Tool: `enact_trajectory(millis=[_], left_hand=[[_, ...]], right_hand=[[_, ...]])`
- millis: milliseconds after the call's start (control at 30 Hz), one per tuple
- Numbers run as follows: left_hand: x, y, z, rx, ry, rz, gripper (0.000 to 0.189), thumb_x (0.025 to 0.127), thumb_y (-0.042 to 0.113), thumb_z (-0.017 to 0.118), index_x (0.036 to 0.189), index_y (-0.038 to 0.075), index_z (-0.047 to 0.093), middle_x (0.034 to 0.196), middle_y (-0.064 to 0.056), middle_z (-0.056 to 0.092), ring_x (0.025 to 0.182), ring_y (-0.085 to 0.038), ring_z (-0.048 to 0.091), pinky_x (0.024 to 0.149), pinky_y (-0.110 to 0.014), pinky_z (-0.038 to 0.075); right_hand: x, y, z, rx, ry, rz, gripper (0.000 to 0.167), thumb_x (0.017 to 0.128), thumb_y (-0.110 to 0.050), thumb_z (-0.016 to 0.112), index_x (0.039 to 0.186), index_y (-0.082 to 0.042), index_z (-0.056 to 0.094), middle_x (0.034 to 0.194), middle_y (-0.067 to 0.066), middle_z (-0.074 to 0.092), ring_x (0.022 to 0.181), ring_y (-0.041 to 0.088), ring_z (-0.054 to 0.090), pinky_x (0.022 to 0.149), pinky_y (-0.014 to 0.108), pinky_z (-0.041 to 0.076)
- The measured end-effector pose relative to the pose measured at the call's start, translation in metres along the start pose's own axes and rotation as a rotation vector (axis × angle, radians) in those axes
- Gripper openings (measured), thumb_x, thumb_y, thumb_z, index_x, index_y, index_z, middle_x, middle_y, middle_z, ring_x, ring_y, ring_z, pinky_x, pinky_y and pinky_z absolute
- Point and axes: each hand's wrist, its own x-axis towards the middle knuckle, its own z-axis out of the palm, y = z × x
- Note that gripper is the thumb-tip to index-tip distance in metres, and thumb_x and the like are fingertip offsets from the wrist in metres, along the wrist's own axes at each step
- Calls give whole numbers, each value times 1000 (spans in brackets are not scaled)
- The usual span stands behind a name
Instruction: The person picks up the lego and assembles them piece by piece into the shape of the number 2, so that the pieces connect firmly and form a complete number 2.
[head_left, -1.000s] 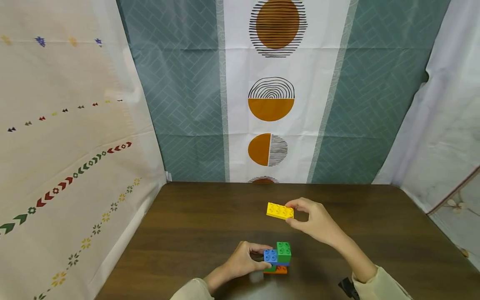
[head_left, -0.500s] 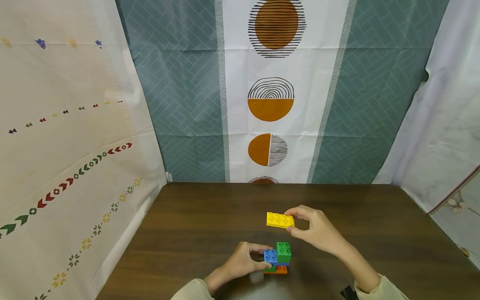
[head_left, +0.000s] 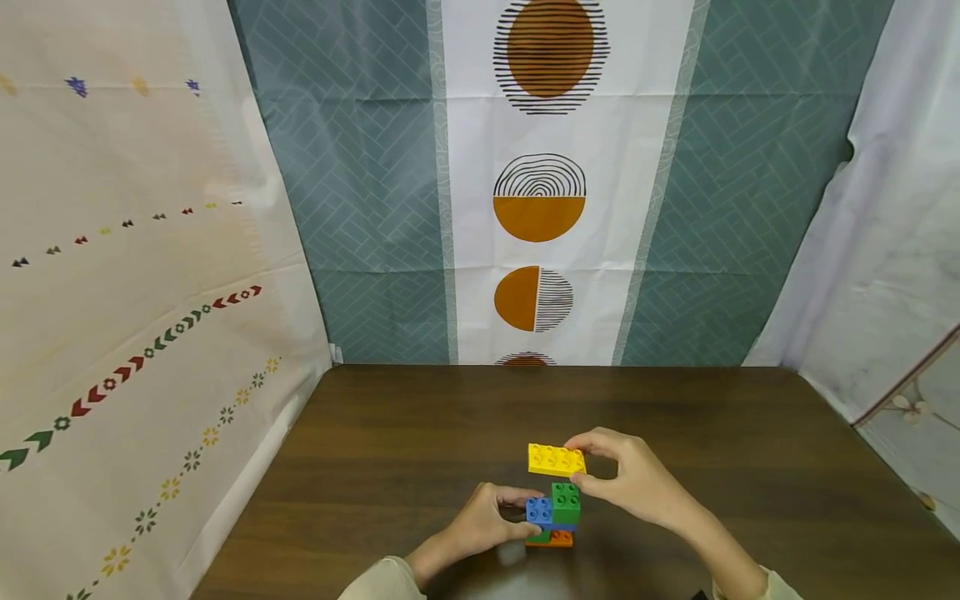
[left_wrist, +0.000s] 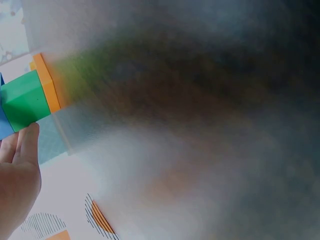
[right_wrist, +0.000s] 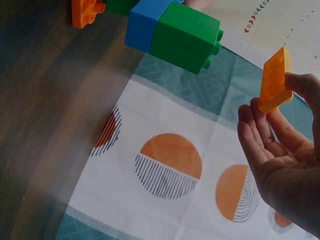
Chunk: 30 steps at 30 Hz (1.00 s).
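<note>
A small stack of toy building bricks stands on the table in the head view: an orange plate (head_left: 561, 540) and a green brick at the bottom, a blue brick (head_left: 538, 510) over them, and another green brick (head_left: 566, 502) on the blue one's right end. My left hand (head_left: 480, 525) grips the stack from the left, thumb in front and fingers behind. Up and behind the stack, my right hand (head_left: 630, 475) pinches a flat yellow brick (head_left: 553, 459) by its right end, studs up. The right wrist view shows that yellow brick (right_wrist: 274, 82) apart from the upper green brick (right_wrist: 185, 37).
The brown wooden table (head_left: 405, 425) ends at a hanging teal and white cloth (head_left: 375, 208) behind. A cream patterned cloth (head_left: 135, 333) hangs at the left, a pale one (head_left: 885, 275) at the right.
My right hand has come down and nearer to the stack, carrying the yellow brick, which has turned a little flatter to the view. The left hand and the stack stay in place.
</note>
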Motion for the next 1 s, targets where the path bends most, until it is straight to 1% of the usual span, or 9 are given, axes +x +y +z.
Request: enact_trajectory(millis=[133, 333, 600, 800, 1000], left_hand=[[0, 0, 0, -22, -11, 1, 36, 82, 12, 77, 116, 1, 70, 102, -17, 75, 88, -3, 70, 77, -18, 56], [-1, -1, 1, -29, -12, 12, 37, 83, 12, 77, 116, -2, 69, 103, -17, 75, 90, -5, 71, 78, -19, 57], [-1, -3, 1, -2, -16, 23, 37, 83, 13, 77, 116, -2, 69, 104, -15, 75, 90, -2, 70, 78, -15, 55], [-2, -4, 2, -13, -15, 14, 37, 83, 12, 77, 116, -2, 69, 104, -15, 75, 89, -2, 70, 77, -15, 55], [0, -4, 1, -14, -16, 25, 37, 83, 12, 77, 116, -3, 69, 105, -16, 74, 90, -3, 70, 77, -16, 55]], right_hand=[[-4, 3, 3, 24, -14, 1, 28, 86, -23, 73, 111, -12, 68, 109, -1, 70, 101, 26, 66, 91, 47, 54], [-8, 5, 7, 92, -73, 4, 31, 89, -26, 71, 114, -8, 67, 113, 5, 70, 105, 29, 66, 91, 47, 54], [-14, 10, 11, 95, -93, 4, 32, 88, -26, 71, 114, -8, 66, 114, 5, 70, 104, 30, 66, 91, 46, 54], [-17, 14, 15, 96, -96, -5, 32, 88, -25, 72, 114, -8, 67, 113, 6, 70, 103, 25, 65, 90, 46, 54], [-17, 16, 16, 99, -96, -16, 32, 88, -25, 72, 114, -7, 67, 113, 6, 70, 102, 17, 65, 89, 46, 54]])
